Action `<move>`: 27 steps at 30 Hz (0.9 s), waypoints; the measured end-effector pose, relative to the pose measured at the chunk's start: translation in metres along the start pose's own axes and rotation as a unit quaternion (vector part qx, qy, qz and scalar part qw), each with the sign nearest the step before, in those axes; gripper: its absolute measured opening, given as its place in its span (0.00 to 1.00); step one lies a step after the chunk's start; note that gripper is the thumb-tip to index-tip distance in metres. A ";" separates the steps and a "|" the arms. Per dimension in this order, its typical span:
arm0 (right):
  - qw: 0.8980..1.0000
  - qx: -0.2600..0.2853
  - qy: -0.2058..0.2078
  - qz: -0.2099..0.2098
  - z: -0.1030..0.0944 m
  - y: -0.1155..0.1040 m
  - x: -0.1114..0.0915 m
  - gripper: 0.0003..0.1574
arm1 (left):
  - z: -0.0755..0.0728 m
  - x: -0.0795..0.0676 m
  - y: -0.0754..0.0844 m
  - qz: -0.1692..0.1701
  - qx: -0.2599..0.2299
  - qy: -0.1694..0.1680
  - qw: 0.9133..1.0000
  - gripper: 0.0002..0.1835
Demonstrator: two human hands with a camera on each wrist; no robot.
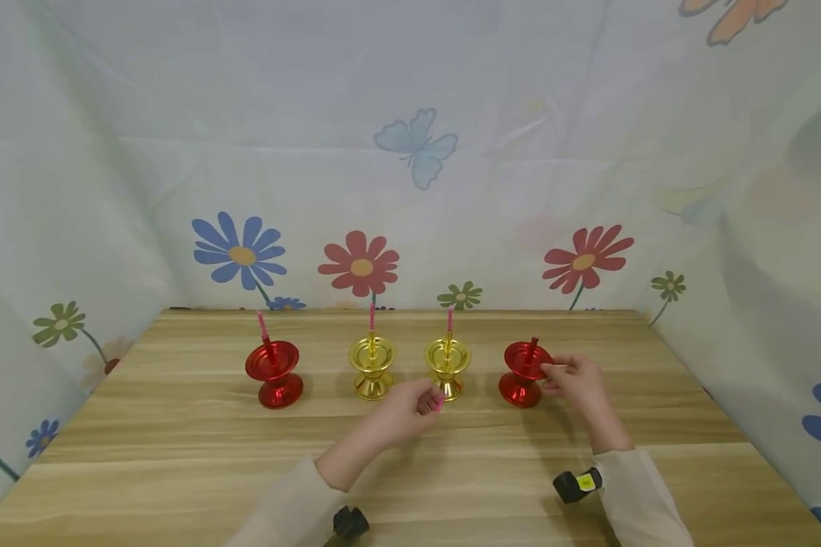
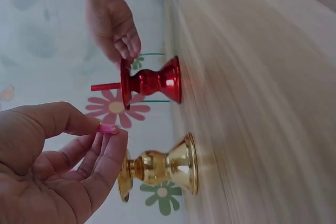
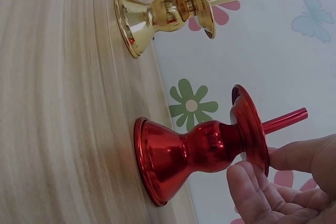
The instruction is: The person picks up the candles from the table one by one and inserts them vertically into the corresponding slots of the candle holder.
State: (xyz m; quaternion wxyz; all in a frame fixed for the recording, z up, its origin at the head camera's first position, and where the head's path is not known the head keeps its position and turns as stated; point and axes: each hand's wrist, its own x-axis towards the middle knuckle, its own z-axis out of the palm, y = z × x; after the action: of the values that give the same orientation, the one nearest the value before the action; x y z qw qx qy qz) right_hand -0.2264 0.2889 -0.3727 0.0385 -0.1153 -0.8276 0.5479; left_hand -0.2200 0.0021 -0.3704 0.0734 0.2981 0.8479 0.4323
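Note:
Between thumb and fingertip, my left hand (image 1: 402,414) pinches a short pink candle (image 2: 108,128), its end showing in the left wrist view. This hand is in front of the right-hand gold candle holder (image 1: 448,357), which has a pink candle standing in its tube. My right hand (image 1: 579,386) pinches the dish rim of the right-hand red candle holder (image 3: 210,145) with thumb and fingers. That holder stands upright on its base, and its thin red tube (image 3: 286,120) has no candle in it.
Another gold candle holder (image 1: 373,384) and a red candle holder (image 1: 280,391) stand to the left, each bearing a pink candle; the red one's candle leans slightly. All stand in a row on the wooden table (image 1: 178,456). A flower-printed cloth (image 1: 301,175) hangs behind.

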 end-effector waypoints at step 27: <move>1.000 -0.007 -0.004 -0.001 0.000 0.001 0.000 0.25 | 0.039 0.084 0.021 -0.015 -0.198 0.058 0.978 0.10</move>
State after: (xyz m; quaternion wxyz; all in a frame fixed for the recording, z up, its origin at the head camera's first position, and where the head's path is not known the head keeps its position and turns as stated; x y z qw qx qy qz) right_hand -0.2266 0.2895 -0.3734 0.0352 -0.1124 -0.8320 0.5422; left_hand -0.2642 0.0866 -0.3672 0.0881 0.2394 0.7528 0.6069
